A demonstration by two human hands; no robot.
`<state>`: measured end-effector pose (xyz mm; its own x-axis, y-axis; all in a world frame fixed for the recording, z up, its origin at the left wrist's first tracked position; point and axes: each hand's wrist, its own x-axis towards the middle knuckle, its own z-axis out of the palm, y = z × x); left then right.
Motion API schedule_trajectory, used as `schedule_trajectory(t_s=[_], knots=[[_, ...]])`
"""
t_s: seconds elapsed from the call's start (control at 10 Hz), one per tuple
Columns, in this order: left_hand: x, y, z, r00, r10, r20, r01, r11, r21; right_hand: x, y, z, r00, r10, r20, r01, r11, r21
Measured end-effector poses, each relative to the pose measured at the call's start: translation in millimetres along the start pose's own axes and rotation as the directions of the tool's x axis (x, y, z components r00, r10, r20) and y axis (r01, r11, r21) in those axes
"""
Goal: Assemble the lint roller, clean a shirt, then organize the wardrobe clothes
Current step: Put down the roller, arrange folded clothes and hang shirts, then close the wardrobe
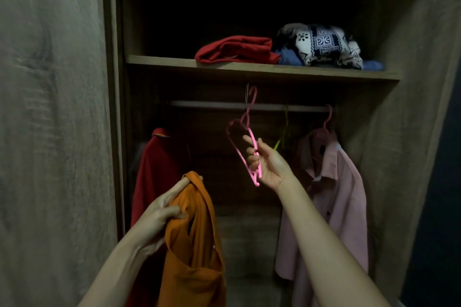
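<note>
Left hand [159, 209] gripping orange shirt [192, 252], right hand [267, 164] holding pink hanger [245, 142]

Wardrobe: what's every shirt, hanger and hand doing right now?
left hand, grips the orange shirt.
orange shirt, held up, on no hanger.
right hand, holds the pink hanger.
pink hanger, empty and tilted.
pink shirt, hanging from the rail.
red shirt, hanging on the left.
green hanger, empty on the rail.
red cloth, folded on the shelf.
patterned cloth, bundled on the shelf.

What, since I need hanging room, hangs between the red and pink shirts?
Head view: a bare yellow-green hanger; the right hand holds a pink hanger there.
</note>
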<state>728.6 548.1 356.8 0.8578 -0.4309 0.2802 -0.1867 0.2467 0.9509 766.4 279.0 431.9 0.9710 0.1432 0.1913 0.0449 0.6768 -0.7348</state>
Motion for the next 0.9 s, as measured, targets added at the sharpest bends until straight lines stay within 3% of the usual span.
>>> schedule_trajectory(t_s=[0.2, 0.3, 0.4, 0.5, 0.6, 0.7, 0.9], knots=[[-3, -4, 9, 0.999, -0.028, 0.039, 0.026, 0.998, 0.049, -66, 33, -18, 0.999, 0.007, -0.053, -0.012, 0.995, -0.099], [1, -15, 12, 0.996, -0.075, 0.056, 0.065, 0.984, 0.168, -100, 50, -35, 0.997, 0.021, -0.078, -0.029, 0.995, -0.096], [18, -25, 4, 0.986, -0.163, 0.036, 0.143, 0.938, 0.316, -128, 61, -53, 0.995, 0.024, -0.098, -0.039, 0.987, -0.158], [32, -30, -4, 0.967, -0.253, -0.01, 0.222, 0.827, 0.517, -160, 63, -78, 0.989, 0.046, -0.138, -0.075, 0.974, -0.212], [46, -39, -8, 0.975, -0.209, -0.078, 0.207, 0.717, 0.666, -197, 60, -102, 0.978, 0.079, -0.194, -0.117, 0.974, -0.196], [58, -46, -12, 0.97, -0.212, -0.123, 0.237, 0.689, 0.684, -225, 55, -121, 0.956, 0.104, -0.273, -0.168, 0.961, -0.22], [92, -66, -25, 0.967, -0.221, -0.124, 0.239, 0.631, 0.738, -254, 49, -132, 0.954, 0.141, -0.264, -0.218, 0.933, -0.287]])
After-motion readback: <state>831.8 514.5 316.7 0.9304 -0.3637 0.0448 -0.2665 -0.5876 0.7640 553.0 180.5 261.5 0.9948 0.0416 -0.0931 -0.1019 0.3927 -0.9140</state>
